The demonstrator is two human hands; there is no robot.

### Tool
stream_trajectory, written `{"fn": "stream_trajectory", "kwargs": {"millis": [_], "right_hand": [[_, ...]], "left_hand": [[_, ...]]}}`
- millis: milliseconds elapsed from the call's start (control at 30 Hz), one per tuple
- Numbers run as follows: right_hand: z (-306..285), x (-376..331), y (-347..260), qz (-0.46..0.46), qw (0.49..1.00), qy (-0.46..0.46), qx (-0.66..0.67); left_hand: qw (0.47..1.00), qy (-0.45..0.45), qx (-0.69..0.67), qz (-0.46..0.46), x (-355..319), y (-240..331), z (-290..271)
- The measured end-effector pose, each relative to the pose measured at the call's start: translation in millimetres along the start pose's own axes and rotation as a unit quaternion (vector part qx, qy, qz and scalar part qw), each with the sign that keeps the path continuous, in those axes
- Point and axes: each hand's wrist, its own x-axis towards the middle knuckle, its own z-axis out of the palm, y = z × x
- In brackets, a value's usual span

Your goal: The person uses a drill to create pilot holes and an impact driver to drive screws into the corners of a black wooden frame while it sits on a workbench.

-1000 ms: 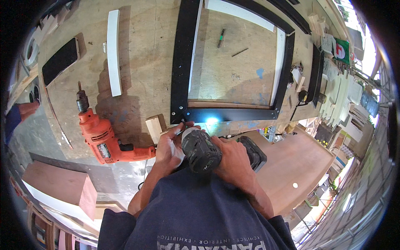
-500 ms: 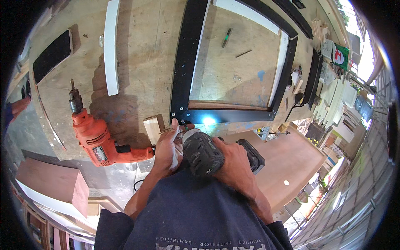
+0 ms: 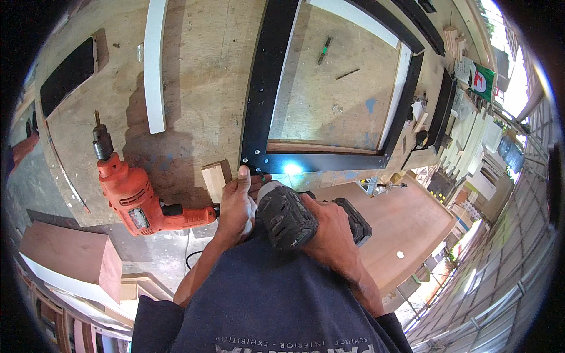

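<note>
A black rectangular frame [image 3: 256, 106] with white inner edges lies on the plywood workbench. My right hand [image 3: 329, 226] grips a black cordless driver [image 3: 287, 217], its nose aimed at the frame's near left corner. The driver's lamp throws a bright spot on the near rail. Several silvery screw heads show at that corner. My left hand [image 3: 237, 203] is closed at the same corner, thumb against the edge and fingers beside the bit. The driver's body partly covers its grip and the bit.
An orange corded drill [image 3: 138, 197] lies at the left, beside a small wood block [image 3: 215, 179]. Farther off are a white strip [image 3: 155, 70], a dark phone [image 3: 69, 76] and a green-banded marker [image 3: 324, 51]. A brown panel [image 3: 400, 229] stands at the right.
The view has shifted slightly, so the bench things sit a little differently. Both hands and the driver stay at the same corner of the frame.
</note>
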Motion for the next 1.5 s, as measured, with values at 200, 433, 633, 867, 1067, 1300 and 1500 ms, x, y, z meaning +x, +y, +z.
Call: {"fn": "stream_trajectory", "kwargs": {"millis": [200, 433, 633, 867, 1067, 1300, 1500], "right_hand": [[-2.7, 1.7, -3.6, 0.007, 1.000, -0.007, -0.015], [2.6, 3.5, -0.4, 0.013, 1.000, -0.018, -0.013], [-0.4, 5.8, -2.8, 0.014, 0.999, -0.033, -0.022], [2.3, 7.4, -0.5, 0.014, 0.999, -0.023, -0.020], [-0.1, 9.2, -1.1, 0.002, 0.999, -0.025, -0.029], [-0.6, 10.2, -1.3, -0.005, 0.998, -0.020, -0.056], [-1.0, 9.4, 0.1, -0.013, 0.998, -0.015, -0.051]], "left_hand": [[1.000, -0.007, -0.012, 0.012, 5.0, -4.0, -2.1], [1.000, 0.004, -0.007, -0.001, 0.1, 2.1, 2.5], [1.000, 0.001, -0.027, -0.002, 0.0, 0.0, 2.4], [0.999, -0.005, -0.048, 0.014, -1.1, -1.5, 5.2], [0.999, -0.006, -0.048, 0.017, -1.3, -0.5, 6.2], [0.999, 0.007, -0.037, 0.014, -3.5, 4.4, 11.3], [0.998, -0.001, -0.055, 0.030, -2.1, 1.0, 10.1]]}}
